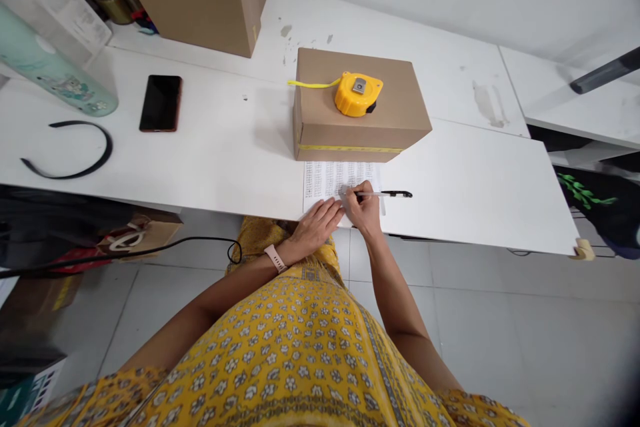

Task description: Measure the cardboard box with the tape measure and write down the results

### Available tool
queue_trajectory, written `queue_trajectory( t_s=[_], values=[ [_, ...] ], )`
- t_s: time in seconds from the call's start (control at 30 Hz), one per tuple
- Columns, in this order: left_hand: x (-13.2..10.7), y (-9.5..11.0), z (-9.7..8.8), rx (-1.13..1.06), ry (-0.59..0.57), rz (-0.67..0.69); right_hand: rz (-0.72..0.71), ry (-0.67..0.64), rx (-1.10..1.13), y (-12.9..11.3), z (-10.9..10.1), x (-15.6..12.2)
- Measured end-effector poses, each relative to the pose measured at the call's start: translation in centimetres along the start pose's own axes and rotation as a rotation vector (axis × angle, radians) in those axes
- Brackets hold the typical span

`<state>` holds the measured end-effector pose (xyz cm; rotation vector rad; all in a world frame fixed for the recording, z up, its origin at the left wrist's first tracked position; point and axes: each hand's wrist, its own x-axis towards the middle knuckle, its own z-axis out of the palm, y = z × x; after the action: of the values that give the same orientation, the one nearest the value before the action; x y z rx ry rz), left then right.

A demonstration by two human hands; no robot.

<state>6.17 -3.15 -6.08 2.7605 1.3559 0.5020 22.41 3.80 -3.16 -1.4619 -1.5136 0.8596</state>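
Observation:
My right hand point(364, 211) is closed around a pen point(375, 194), its tip down on a sheet of paper point(320, 180) covered in rows of writing. Flat on the sheet's lower edge lies my left hand point(317, 227), fingers stretched out towards the pen. Just behind the paper stands a closed cardboard box point(365, 138), which hides the sheet's far end. On its top rests a yellow tape measure point(356, 95) with a short length of yellow tape out to the left. A yellow strip runs along the box's front face.
On the white table point(215, 160) lie a black phone point(161, 103) and a black headband point(106, 153). A mint green bottle point(60, 70) stands at the left, a larger cardboard box point(200, 0) behind. A wooden-coloured corner guard point(583, 249) marks the table's right corner.

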Motion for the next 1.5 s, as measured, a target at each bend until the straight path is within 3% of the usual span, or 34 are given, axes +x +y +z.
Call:
queue_trajectory(
  t_s=[0.37,0.47,0.6,0.77,0.87,0.97,1.03,1.13,1.2,1.3,1.4,1.5],
  values=[
    [0.0,0.0,0.1,0.04,0.041,0.02,-0.002,0.02,-0.018,-0.1,0.2,0.0],
    [0.1,-0.1,0.1,0.041,0.04,0.021,-0.002,0.161,0.002,0.1,-0.1,0.0],
    [0.0,-0.4,-0.2,0.009,0.021,0.006,-0.053,0.384,-0.111,1.9,-3.2,0.5],
    [-1.0,-0.7,-1.2,-0.047,0.05,-0.011,-0.108,0.31,-0.569,6.3,-9.3,1.9],
    [-0.8,-1.2,-2.8,-0.132,0.128,-0.023,-0.098,0.249,-0.686,8.0,-10.9,2.5],
    [1.7,-2.6,-6.1,-0.19,0.339,-0.081,-0.134,0.277,-0.719,8.6,-10.7,2.7],
    [4.7,-4.2,-8.8,-0.181,0.483,-0.132,-0.132,0.322,-0.699,8.7,-10.4,2.7],
    [10.2,-7.1,-12.4,-0.183,0.592,-0.214,-0.112,0.371,-0.657,8.7,-10.2,2.7],
    [13.7,-9.1,-13.6,-0.22,0.584,-0.245,-0.11,0.392,-0.638,8.7,-10.2,2.8],
    [17.5,-11.2,-13.6,-0.332,0.489,-0.26,-0.114,0.408,-0.616,8.8,-10.2,2.8],
    [18.8,-11.9,-13.1,-0.398,0.372,-0.315,-0.104,0.411,-0.587,8.6,-10.3,2.8],
    [18.2,-11.1,-13.8,-0.431,0.342,-0.37,-0.113,0.533,-0.517,6.8,-10.1,2.6]
  ],
)
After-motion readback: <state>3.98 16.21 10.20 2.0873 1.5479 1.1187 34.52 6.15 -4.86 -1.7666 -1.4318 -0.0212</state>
